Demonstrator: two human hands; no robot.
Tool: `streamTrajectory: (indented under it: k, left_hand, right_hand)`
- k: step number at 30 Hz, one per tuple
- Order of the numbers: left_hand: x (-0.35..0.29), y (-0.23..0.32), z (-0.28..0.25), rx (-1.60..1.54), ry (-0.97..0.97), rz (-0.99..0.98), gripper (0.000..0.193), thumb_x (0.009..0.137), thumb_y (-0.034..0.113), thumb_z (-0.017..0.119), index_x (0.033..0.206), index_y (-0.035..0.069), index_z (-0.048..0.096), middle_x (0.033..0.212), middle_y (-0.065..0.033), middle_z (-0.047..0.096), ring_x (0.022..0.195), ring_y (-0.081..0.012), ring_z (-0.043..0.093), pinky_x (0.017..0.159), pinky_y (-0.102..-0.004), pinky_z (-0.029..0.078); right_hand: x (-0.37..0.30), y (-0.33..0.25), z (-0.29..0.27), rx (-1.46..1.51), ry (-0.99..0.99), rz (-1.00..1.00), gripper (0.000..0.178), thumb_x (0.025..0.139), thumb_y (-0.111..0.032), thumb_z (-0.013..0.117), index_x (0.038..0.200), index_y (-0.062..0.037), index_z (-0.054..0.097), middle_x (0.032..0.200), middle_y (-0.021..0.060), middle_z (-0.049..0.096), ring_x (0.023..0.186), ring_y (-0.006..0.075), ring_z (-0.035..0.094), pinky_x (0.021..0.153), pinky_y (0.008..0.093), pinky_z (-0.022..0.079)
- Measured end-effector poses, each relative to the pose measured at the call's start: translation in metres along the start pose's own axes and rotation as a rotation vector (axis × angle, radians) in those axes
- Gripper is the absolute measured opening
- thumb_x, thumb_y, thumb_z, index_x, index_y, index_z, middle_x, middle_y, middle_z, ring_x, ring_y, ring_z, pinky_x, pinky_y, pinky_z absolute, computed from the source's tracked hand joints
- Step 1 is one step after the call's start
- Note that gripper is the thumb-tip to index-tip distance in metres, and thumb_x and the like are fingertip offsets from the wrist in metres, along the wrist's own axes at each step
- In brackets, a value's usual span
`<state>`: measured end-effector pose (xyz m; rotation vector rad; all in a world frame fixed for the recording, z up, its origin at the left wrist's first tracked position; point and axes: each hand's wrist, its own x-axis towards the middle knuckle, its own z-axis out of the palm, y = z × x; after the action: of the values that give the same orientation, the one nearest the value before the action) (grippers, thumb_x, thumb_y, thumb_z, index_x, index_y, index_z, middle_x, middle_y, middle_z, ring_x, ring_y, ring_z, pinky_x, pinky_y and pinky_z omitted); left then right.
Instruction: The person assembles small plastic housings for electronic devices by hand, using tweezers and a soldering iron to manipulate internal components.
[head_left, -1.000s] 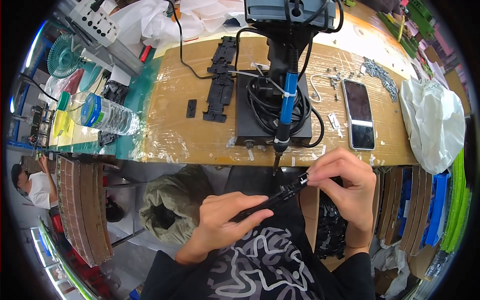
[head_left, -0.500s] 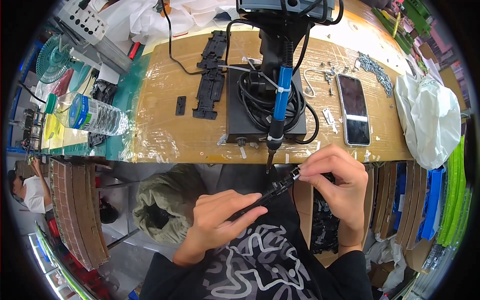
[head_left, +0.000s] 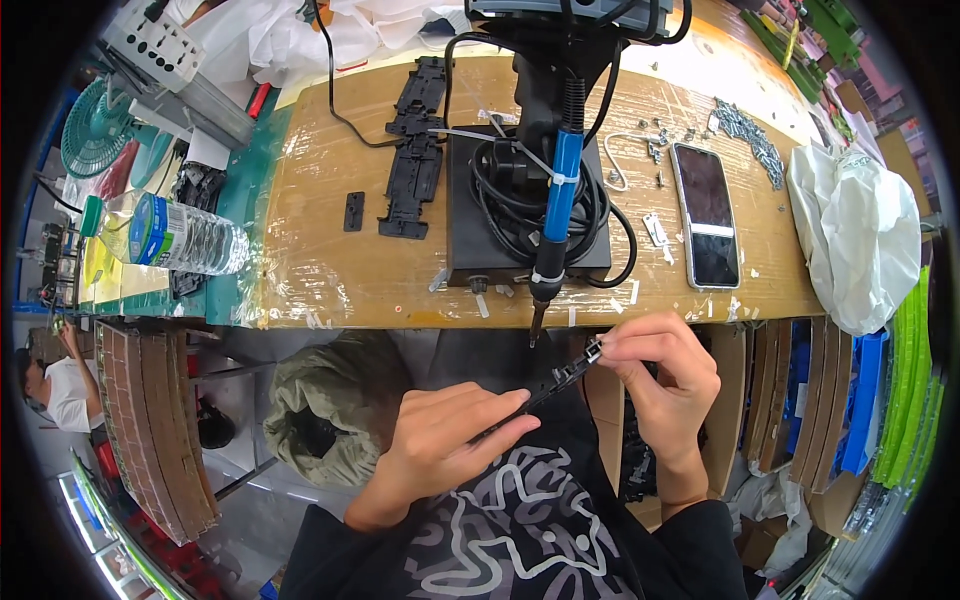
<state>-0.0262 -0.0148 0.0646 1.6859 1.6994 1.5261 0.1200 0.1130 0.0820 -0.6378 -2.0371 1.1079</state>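
Over my lap, a long narrow black plastic part [head_left: 566, 380] is held at a slant, its far end up toward the right. My left hand [head_left: 455, 435] grips the lower end between thumb and fingers, covering much of it. At the raised end, my right hand [head_left: 665, 368] pinches a small shiny metal piece [head_left: 593, 350] against the part; the fingertips hide some of it. Just beyond the part, the tip of a blue-handled corded tool [head_left: 562, 190] points down over the table edge without touching it.
A black control box [head_left: 475, 255] with coiled cable stands on the cardboard-covered table [head_left: 330, 270]. Black plastic chassis pieces [head_left: 412, 180], a small black plate [head_left: 354, 211], a phone [head_left: 706, 215], screws [head_left: 750, 140], a white bag [head_left: 850, 240] and a water bottle [head_left: 175, 235] lie around it.
My right hand has moved slightly down and left, its fingers still at the part's raised end. The left hand has shifted a little to the right. The view has tilted slightly.
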Motion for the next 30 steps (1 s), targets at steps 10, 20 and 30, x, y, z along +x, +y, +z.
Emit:
streamTrajectory:
  k: [10, 20, 30]
  left_hand:
    - [0.001, 0.000, 0.005, 0.015, -0.024, 0.032, 0.024, 0.059, 0.002, 0.071, 0.080, -0.003, 0.059, 0.054, -0.0068, 0.053, 0.043, -0.0162, 0.050, 0.038, -0.0222, 0.037]
    - [0.002, -0.006, 0.010, 0.026, -0.047, 0.055, 0.023, 0.060, 0.003, 0.070, 0.079, -0.003, 0.058, 0.053, -0.0065, 0.052, 0.043, -0.0156, 0.050, 0.039, -0.0218, 0.037]
    - [0.000, -0.006, 0.011, 0.005, -0.071, 0.018, 0.023, 0.061, 0.003, 0.070, 0.079, -0.003, 0.058, 0.053, -0.0061, 0.051, 0.042, -0.0153, 0.049, 0.038, -0.0217, 0.036]
  right_hand:
    - [-0.007, 0.004, -0.001, 0.101, 0.055, 0.076, 0.013, 0.064, 0.013, 0.059, 0.072, 0.0035, 0.057, 0.077, 0.0110, 0.055, 0.070, 0.0172, 0.056, 0.063, 0.0237, 0.047]
    - [-0.009, 0.008, -0.001, 0.095, 0.079, 0.154, 0.013, 0.063, 0.011, 0.061, 0.073, 0.0024, 0.058, 0.076, 0.0091, 0.057, 0.069, 0.0155, 0.056, 0.061, 0.0234, 0.045]
    - [-0.012, 0.006, -0.004, 0.083, 0.060, 0.174, 0.014, 0.064, 0.013, 0.060, 0.074, 0.0034, 0.057, 0.077, 0.0098, 0.056, 0.069, 0.0155, 0.055, 0.062, 0.0234, 0.045]
